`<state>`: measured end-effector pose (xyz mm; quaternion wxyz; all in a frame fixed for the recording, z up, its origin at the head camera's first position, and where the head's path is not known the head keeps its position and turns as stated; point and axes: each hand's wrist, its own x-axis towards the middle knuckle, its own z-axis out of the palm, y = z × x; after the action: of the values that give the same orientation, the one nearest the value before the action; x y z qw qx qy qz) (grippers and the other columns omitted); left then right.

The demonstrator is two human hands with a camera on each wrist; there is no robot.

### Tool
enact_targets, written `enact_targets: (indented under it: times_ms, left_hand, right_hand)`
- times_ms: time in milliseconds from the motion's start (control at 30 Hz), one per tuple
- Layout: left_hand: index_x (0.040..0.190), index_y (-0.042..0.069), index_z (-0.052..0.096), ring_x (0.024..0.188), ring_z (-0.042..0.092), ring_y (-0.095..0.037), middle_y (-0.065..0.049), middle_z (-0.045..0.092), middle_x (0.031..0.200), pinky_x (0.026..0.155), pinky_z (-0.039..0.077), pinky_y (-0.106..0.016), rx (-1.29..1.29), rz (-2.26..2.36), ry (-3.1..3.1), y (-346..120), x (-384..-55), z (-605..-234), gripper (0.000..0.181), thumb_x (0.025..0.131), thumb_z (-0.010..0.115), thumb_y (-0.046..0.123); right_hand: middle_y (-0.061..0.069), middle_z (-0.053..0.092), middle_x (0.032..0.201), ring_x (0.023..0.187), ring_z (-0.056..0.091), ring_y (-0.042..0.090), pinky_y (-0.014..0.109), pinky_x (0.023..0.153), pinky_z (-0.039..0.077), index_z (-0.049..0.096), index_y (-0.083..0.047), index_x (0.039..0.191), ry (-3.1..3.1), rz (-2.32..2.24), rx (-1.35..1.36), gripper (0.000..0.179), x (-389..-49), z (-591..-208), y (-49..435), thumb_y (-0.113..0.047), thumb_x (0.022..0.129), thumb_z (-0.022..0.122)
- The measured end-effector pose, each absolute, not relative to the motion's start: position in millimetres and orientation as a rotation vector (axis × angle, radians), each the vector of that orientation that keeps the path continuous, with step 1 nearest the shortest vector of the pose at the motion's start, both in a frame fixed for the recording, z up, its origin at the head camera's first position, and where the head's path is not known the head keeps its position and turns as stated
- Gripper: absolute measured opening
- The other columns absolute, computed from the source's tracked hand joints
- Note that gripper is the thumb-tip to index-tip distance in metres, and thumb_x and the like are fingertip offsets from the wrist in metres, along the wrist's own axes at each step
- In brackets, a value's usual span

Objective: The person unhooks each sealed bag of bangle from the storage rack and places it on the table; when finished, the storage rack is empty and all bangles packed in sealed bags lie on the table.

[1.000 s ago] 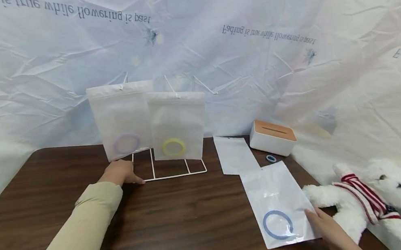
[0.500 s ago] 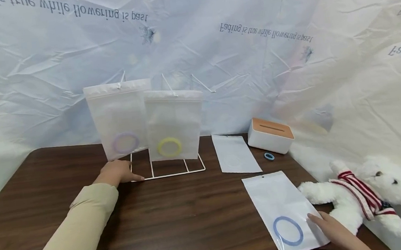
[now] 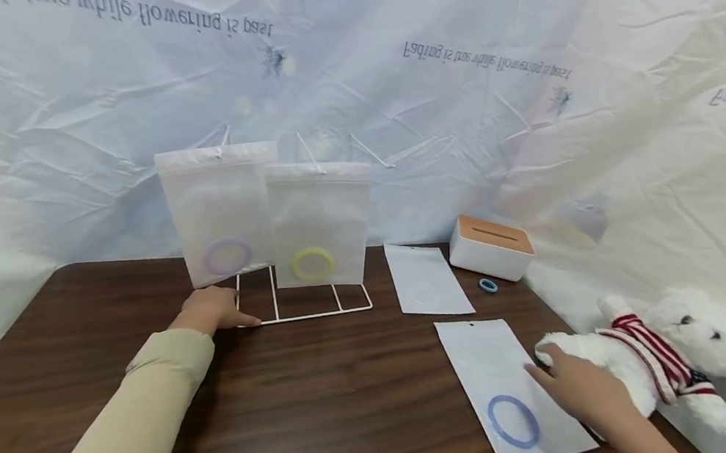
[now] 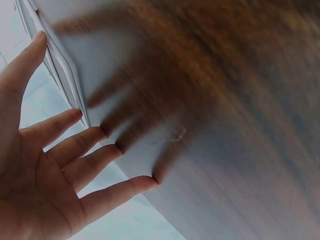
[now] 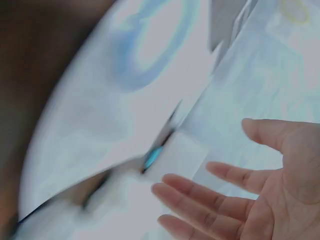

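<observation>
My left hand [image 3: 211,309] rests at the front left corner of a white wire rack [image 3: 313,317], fingers spread and straight. In the left wrist view its fingertips touch the glossy table and the thumb [image 4: 40,42] lies by the white wire. Two white zip bags hang from the rack: one [image 3: 220,197] shows a purple ring, the other [image 3: 321,209] a yellow ring [image 3: 296,265]. A third bag [image 3: 483,354] with a blue ring [image 3: 492,416] lies on the table at right. My right hand [image 3: 582,388] is over its right edge, holding nothing, fingers loosely extended.
Behind the third bag lies another white bag [image 3: 425,279]. A small blue ring [image 3: 482,282] sits near a white tissue box [image 3: 493,264] with a wooden lid. A white plush toy [image 3: 624,369] in a striped top leans at the table's right edge, close to my right hand.
My right hand has let go of the bag with the blue ring and moved up slightly. That bag no longer overlaps the one behind it. My left hand stays at the rack.
</observation>
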<state>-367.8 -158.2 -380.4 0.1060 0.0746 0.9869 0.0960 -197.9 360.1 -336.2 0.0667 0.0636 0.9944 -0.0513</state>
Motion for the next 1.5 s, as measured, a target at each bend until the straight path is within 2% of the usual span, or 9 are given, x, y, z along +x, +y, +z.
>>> enact_targets:
  times_ms: [100, 167, 333, 633, 800, 900, 1000, 1233, 1500]
  left_hand:
    - [0.141, -0.007, 0.049, 0.119, 0.051, -0.053, -0.032, 0.052, 0.136, 0.089, 0.049, -0.059, 0.223, 0.288, 2.909, -160, -368, -381, 0.090, 0.085, 0.069, 0.059]
    - [0.142, -0.006, 0.049, 0.120, 0.050, -0.054, -0.032, 0.051, 0.137, 0.089, 0.049, -0.059, 0.226, 0.293, 2.907, -160, -368, -382, 0.090, 0.084, 0.070, 0.059]
    - [0.141, -0.005, 0.051, 0.119, 0.052, -0.051, -0.031, 0.053, 0.136, 0.090, 0.049, -0.058, 0.227, 0.304, 2.908, -158, -367, -384, 0.090, 0.082, 0.073, 0.058]
    - [0.144, -0.001, 0.049, 0.116, 0.054, -0.051, -0.030, 0.052, 0.138, 0.085, 0.051, -0.057, 0.177, 0.338, 2.921, -151, -364, -381, 0.089, 0.082, 0.074, 0.057]
    - [0.144, 0.002, 0.051, 0.116, 0.055, -0.048, -0.027, 0.054, 0.138, 0.086, 0.051, -0.055, 0.167, 0.337, 2.924, -147, -366, -385, 0.088, 0.081, 0.074, 0.059]
    - [0.145, 0.004, 0.051, 0.113, 0.058, -0.046, -0.025, 0.055, 0.137, 0.084, 0.052, -0.053, 0.156, 0.321, 2.928, -147, -368, -387, 0.088, 0.080, 0.074, 0.061]
    - [0.145, 0.005, 0.052, 0.110, 0.059, -0.044, -0.025, 0.055, 0.137, 0.081, 0.053, -0.052, 0.142, 0.305, 2.938, -150, -370, -387, 0.088, 0.080, 0.073, 0.061]
    - [0.144, 0.004, 0.052, 0.111, 0.059, -0.046, -0.027, 0.054, 0.137, 0.082, 0.053, -0.053, 0.132, 0.309, 2.936, -153, -366, -385, 0.088, 0.080, 0.074, 0.061]
    - [0.142, 0.002, 0.053, 0.114, 0.057, -0.047, -0.028, 0.054, 0.136, 0.085, 0.052, -0.054, 0.141, 0.284, 2.946, -160, -363, -381, 0.087, 0.080, 0.074, 0.059]
  right_hand:
    - [0.020, 0.067, 0.115, 0.096, 0.066, 0.041, 0.057, 0.073, 0.051, 0.054, -0.006, 0.137, 3.099, -0.187, 0.029, 0.067, -218, -333, 327, -0.059, 0.097, 0.051]
    - [0.021, 0.062, 0.128, 0.108, 0.062, 0.043, 0.059, 0.082, 0.050, 0.053, -0.010, 0.139, 3.121, -0.238, -0.056, 0.062, -233, -333, 304, -0.056, 0.098, 0.053]
    - [0.020, 0.048, 0.146, 0.127, 0.052, 0.041, 0.059, 0.095, 0.044, 0.041, -0.016, 0.151, 3.099, -0.485, -0.215, 0.067, -273, -332, 249, -0.055, 0.098, 0.053]
    - [0.018, 0.031, 0.158, 0.145, 0.030, 0.035, 0.054, 0.112, 0.032, 0.020, -0.012, 0.158, 2.939, -1.316, -0.353, 0.077, -340, -331, 173, -0.033, 0.099, 0.064]
    - [0.019, 0.044, 0.148, 0.135, 0.044, 0.035, 0.050, 0.105, 0.042, 0.020, -0.013, 0.157, 2.880, -1.496, -0.255, 0.079, -360, -340, 154, -0.030, 0.096, 0.068]
    - [0.019, 0.054, 0.133, 0.115, 0.058, 0.034, 0.048, 0.089, 0.050, 0.029, -0.011, 0.153, 2.879, -1.553, -0.191, 0.075, -363, -346, 147, -0.026, 0.094, 0.071]
    - [0.017, 0.060, 0.121, 0.099, 0.062, 0.031, 0.048, 0.077, 0.053, 0.041, -0.009, 0.144, 2.884, -1.569, -0.184, 0.063, -364, -352, 141, -0.026, 0.093, 0.073]
    - [0.011, 0.069, 0.106, 0.097, 0.067, 0.026, 0.041, 0.080, 0.056, 0.065, -0.008, 0.123, 2.903, -1.671, -0.264, 0.038, -360, -363, 139, -0.029, 0.093, 0.072]
    - [0.016, 0.071, 0.103, 0.089, 0.067, 0.026, 0.040, 0.075, 0.054, 0.067, -0.004, 0.121, 2.940, -1.760, -0.333, 0.031, -348, -370, 148, -0.028, 0.100, 0.062]
